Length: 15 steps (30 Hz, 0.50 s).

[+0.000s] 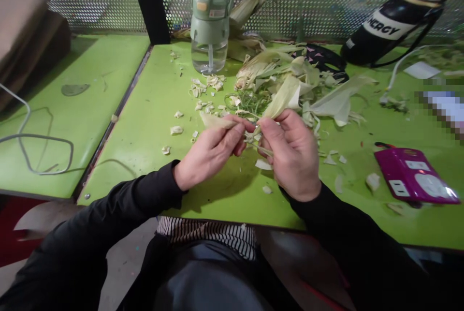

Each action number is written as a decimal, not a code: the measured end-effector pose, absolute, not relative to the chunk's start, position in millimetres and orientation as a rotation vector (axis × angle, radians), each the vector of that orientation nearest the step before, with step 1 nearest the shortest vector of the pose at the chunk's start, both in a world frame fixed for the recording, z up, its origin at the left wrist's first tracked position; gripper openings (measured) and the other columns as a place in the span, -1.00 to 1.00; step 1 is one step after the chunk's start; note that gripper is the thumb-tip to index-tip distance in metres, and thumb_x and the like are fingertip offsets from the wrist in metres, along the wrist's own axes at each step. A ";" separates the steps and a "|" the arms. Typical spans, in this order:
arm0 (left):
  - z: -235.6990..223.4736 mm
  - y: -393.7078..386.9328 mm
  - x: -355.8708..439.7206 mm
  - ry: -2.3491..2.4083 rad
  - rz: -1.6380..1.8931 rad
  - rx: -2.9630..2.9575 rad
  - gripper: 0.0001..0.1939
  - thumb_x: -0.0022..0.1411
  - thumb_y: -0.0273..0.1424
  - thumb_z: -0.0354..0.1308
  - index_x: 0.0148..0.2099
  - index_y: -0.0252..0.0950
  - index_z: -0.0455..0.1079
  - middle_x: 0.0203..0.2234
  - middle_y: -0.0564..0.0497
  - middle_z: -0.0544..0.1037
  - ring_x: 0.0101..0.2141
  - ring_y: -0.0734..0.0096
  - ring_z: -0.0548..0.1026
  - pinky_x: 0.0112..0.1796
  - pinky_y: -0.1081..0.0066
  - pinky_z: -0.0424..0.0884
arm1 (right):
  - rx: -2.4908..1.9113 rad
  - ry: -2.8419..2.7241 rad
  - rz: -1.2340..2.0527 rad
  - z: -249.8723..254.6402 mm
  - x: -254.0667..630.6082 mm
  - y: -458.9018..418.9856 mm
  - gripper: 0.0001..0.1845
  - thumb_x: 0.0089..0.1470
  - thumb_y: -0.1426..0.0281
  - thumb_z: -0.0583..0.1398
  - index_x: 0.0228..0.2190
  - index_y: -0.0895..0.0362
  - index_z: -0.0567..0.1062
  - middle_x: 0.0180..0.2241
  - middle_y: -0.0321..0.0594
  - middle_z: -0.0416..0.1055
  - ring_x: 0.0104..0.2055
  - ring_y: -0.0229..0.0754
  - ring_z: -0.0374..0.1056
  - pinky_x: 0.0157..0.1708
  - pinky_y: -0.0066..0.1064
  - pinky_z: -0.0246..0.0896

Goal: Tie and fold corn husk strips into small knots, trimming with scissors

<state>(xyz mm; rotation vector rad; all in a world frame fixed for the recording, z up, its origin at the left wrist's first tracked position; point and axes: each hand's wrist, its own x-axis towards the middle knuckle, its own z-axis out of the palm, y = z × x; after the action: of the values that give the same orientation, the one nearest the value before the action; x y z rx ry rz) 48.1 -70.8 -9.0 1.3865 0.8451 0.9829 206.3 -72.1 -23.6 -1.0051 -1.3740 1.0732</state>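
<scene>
Both my hands meet above the green table (145, 122), pinching strips of pale corn husk. My left hand (210, 152) is closed on a flat husk strip (213, 121) that points left. My right hand (292, 152) is closed on another husk strip (282, 98) that rises toward the heap. Between the fingertips the strips join in a small knot or twist (251, 138). A pile of husks (282, 76) and green threads lies just behind my hands.
A green water bottle (210, 25) stands at the back centre. Husk scraps (203, 98) litter the tabletop. A magenta power strip (415, 178) lies at right, a black bag (395, 23) at back right, a grey cable (36, 139) on the left table.
</scene>
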 end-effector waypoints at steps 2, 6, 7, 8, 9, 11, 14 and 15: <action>-9.5 -69.2 46.0 0.836 0.983 1.446 -0.80 0.46 -0.37 0.00 -0.27 -0.30 0.27 -0.55 0.14 0.32 -0.56 0.63 0.28 -0.49 0.56 0.27 | -1.010 -1.380 1.075 -23.4 206.8 -72.4 -0.80 0.24 0.16 0.23 -0.30 0.00 0.39 -0.69 -0.51 0.02 -0.73 -0.40 -0.10 -0.77 -0.46 -0.19; -11.9 -71.6 43.9 0.895 1.045 1.526 -0.83 0.46 -0.40 -0.01 -0.26 -0.26 0.21 -0.53 0.12 0.39 -0.53 0.60 0.36 -0.42 0.51 0.34 | -1.027 -1.402 1.158 -23.0 208.7 -71.2 -0.75 0.21 0.11 0.24 -0.31 0.02 0.42 -0.67 -0.48 0.10 -0.71 -0.40 -0.05 -0.76 -0.45 -0.15; -12.5 -72.8 43.6 0.929 1.057 1.550 -0.85 0.46 -0.39 -0.01 -0.24 -0.25 0.20 -0.54 0.13 0.39 -0.53 0.58 0.38 -0.40 0.49 0.36 | -1.031 -1.413 1.192 -22.9 208.9 -71.0 -0.73 0.21 0.10 0.24 -0.33 0.03 0.43 -0.67 -0.47 0.11 -0.70 -0.40 -0.04 -0.75 -0.44 -0.15; -13.1 -73.7 43.2 0.963 1.065 1.578 -0.86 0.46 -0.37 -0.01 -0.22 -0.24 0.20 -0.55 0.14 0.39 -0.53 0.56 0.39 -0.40 0.47 0.36 | -1.032 -1.425 1.225 -22.8 208.8 -71.0 -0.71 0.22 0.09 0.23 -0.35 0.04 0.43 -0.67 -0.47 0.11 -0.70 -0.39 -0.03 -0.74 -0.44 -0.15; -13.8 -74.2 42.7 0.997 1.066 1.609 -0.87 0.46 -0.35 0.00 -0.20 -0.24 0.21 -0.55 0.14 0.39 -0.53 0.55 0.39 -0.40 0.46 0.36 | -1.026 -1.434 1.251 -22.5 208.6 -71.2 -0.70 0.22 0.09 0.23 -0.38 0.05 0.44 -0.68 -0.46 0.10 -0.69 -0.39 -0.04 -0.74 -0.43 -0.16; -15.8 -73.6 41.7 1.014 1.092 1.657 -0.87 0.45 -0.31 0.02 -0.19 -0.23 0.24 -0.51 0.12 0.39 -0.54 0.55 0.36 -0.44 0.45 0.32 | -1.007 -1.445 1.279 -21.1 208.1 -72.3 -0.68 0.24 0.12 0.22 -0.44 0.07 0.42 -0.67 -0.47 0.06 -0.69 -0.40 -0.07 -0.72 -0.43 -0.19; -18.5 -69.7 40.5 0.956 1.161 1.653 -0.88 0.44 -0.32 0.05 -0.19 -0.23 0.27 -0.40 0.06 0.40 -0.48 0.54 0.37 -0.44 0.45 0.31 | -1.008 -1.486 1.292 -16.7 208.0 -74.7 -0.73 0.22 0.22 0.24 -0.45 0.08 0.39 -0.67 -0.49 0.01 -0.69 -0.42 -0.10 -0.71 -0.42 -0.28; -18.8 -68.2 40.3 0.937 1.175 1.639 -0.88 0.44 -0.32 0.06 -0.19 -0.23 0.28 -0.38 0.05 0.41 -0.45 0.52 0.39 -0.42 0.45 0.32 | -1.008 -1.520 1.291 -14.8 208.2 -75.5 -0.78 0.19 0.28 0.26 -0.43 0.08 0.39 -0.68 -0.51 0.00 -0.69 -0.43 -0.11 -0.70 -0.43 -0.29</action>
<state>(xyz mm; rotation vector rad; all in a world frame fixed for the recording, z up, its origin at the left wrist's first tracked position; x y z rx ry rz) 40.3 -68.2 -18.8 1.6394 0.9370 1.1751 208.2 -75.5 -14.8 -1.0084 -1.5197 1.2914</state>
